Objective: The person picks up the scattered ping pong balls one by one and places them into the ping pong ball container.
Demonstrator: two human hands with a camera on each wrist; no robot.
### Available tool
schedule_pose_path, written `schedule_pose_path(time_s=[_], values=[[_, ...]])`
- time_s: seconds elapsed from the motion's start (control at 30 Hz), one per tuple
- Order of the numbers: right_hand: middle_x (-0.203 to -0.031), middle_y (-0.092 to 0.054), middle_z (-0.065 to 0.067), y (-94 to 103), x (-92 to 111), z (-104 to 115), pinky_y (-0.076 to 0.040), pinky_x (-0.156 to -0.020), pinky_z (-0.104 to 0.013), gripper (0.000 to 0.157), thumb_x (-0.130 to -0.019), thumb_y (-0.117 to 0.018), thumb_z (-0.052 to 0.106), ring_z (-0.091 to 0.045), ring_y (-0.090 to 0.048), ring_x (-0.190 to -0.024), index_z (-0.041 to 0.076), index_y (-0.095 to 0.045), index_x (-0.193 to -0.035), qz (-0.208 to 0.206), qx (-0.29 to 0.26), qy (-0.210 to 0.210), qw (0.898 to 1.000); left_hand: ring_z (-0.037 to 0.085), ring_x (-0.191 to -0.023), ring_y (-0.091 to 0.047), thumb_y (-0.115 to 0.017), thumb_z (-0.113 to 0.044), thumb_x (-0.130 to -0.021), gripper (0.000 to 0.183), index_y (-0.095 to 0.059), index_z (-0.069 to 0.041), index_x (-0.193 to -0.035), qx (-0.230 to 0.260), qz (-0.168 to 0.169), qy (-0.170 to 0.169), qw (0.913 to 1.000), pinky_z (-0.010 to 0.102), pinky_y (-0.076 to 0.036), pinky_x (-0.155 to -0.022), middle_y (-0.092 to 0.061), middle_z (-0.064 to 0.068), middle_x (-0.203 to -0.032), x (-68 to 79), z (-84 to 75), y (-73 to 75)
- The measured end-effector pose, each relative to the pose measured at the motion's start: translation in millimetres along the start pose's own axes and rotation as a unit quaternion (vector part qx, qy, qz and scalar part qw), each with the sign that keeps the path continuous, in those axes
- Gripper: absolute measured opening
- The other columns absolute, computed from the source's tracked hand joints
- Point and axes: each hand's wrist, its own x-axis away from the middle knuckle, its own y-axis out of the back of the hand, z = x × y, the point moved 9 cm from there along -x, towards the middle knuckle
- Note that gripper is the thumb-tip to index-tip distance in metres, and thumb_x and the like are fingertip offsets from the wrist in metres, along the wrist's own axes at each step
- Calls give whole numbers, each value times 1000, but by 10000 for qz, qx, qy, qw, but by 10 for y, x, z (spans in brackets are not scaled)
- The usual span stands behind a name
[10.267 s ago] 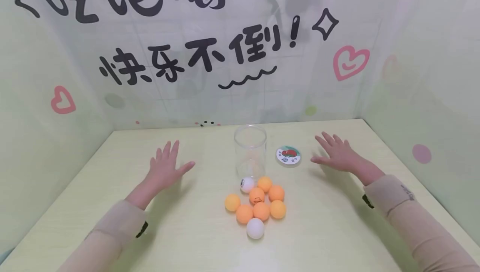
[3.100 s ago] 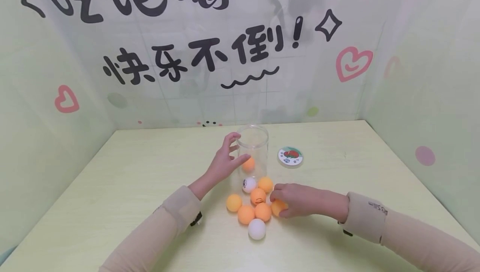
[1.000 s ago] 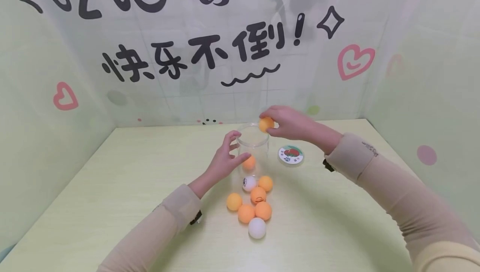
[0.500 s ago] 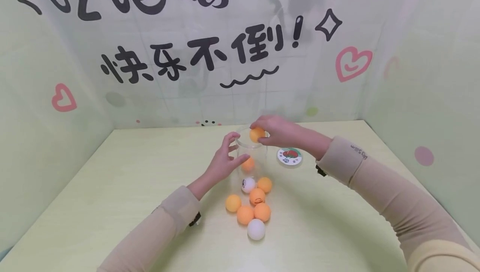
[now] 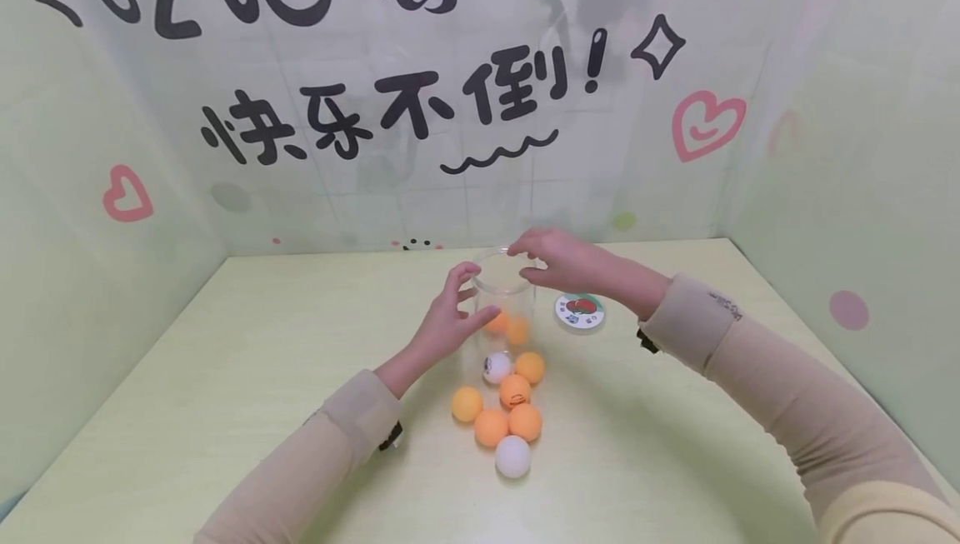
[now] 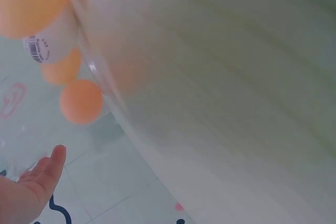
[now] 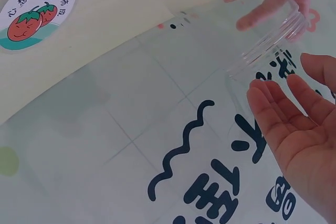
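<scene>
In the head view a clear cylindrical jar (image 5: 505,288) stands upright without its lid. My left hand (image 5: 438,327) holds its left side, thumb in front and fingers toward the rim. Two orange table tennis balls are inside, one (image 5: 495,322) beside a yellower one (image 5: 517,331). Over the right of the rim is my right hand (image 5: 566,262), its fingers apart around nothing. The right wrist view also shows this hand (image 7: 296,135) with loosely bent fingers beside the jar rim (image 7: 262,45).
In front of the jar lie several orange balls (image 5: 491,427), a printed white ball (image 5: 497,368) and a plain white ball (image 5: 513,456). A round lid (image 5: 579,311) with a tomato picture lies right of the jar. Printed walls (image 5: 360,202) enclose the table (image 5: 315,302) behind and at the sides.
My right hand picked up a yellow-orange ball from the group, carried it over the jar and let go; it is now inside. The left hand came to the jar earlier and stays there.
</scene>
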Motion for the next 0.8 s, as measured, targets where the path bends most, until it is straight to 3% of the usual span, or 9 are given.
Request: schedule_pose_path(time_s=[0.17, 0.37, 0.8], values=[[-111, -60, -15, 57, 99, -3, -50, -82, -37, 31, -86, -60, 8, -27, -60, -95, -2, -59, -115, -205, -124, -35, 9997, 37, -124, -43, -66, -25, -85, 61, -26, -16, -130, 61, 55, 124, 9999, 52, -42, -92, -31, 16, -143, 36, -79, 11], [-104, -62, -12, 53, 280, 24, -50, -79, -35, 29, -84, -63, 8, -24, -60, -90, 0, -61, -112, -304, -22, 46, 9995, 36, -123, -44, -66, -26, -84, 61, -26, -19, -130, 3, 6, 97, 10000, 52, -43, -91, -32, 13, -143, 0, 17, -2], [-102, -63, -10, -454, 502, 1, -51, -73, -29, 27, -83, -63, 9, -22, -60, -86, 0, -62, -109, 0, -336, 196, 9992, 37, -124, -43, -66, -25, -84, 62, -26, -18, -131, 6, 16, 70, 10000, 54, -41, -91, -30, 12, -144, -1, 23, -2]])
